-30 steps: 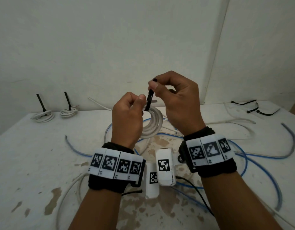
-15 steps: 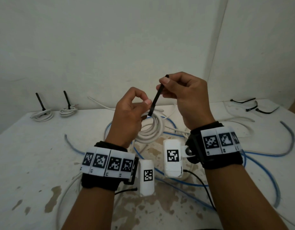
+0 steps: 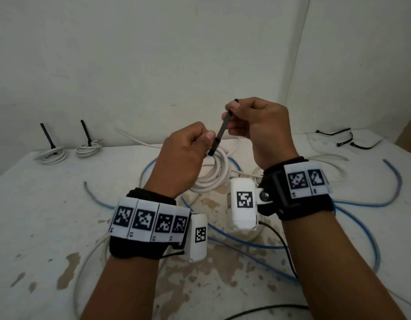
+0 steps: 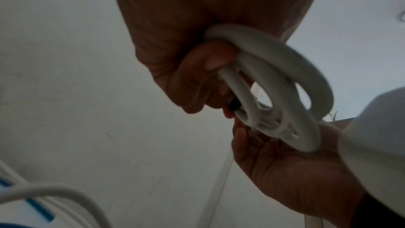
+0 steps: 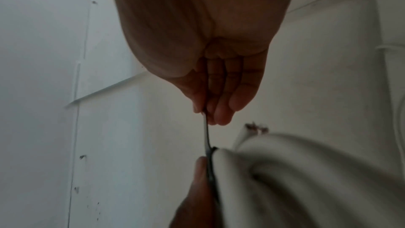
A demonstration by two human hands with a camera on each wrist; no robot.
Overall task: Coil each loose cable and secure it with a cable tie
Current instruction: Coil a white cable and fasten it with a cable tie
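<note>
Left hand (image 3: 183, 155) fingers clamp white coil (image 3: 213, 174); right hand (image 3: 257, 125) fingers pinch cable tie (image 3: 220, 135) tail above coil. Risk: uneven pull lets loops spring free.

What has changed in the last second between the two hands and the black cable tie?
The right hand has drawn the tail of the black cable tie up and to the right, so more of the strap shows between the hands and the loop around the white coil looks tighter. The left hand still grips the coil at the tie's head. The two tied coils at the back left have not moved.
</note>
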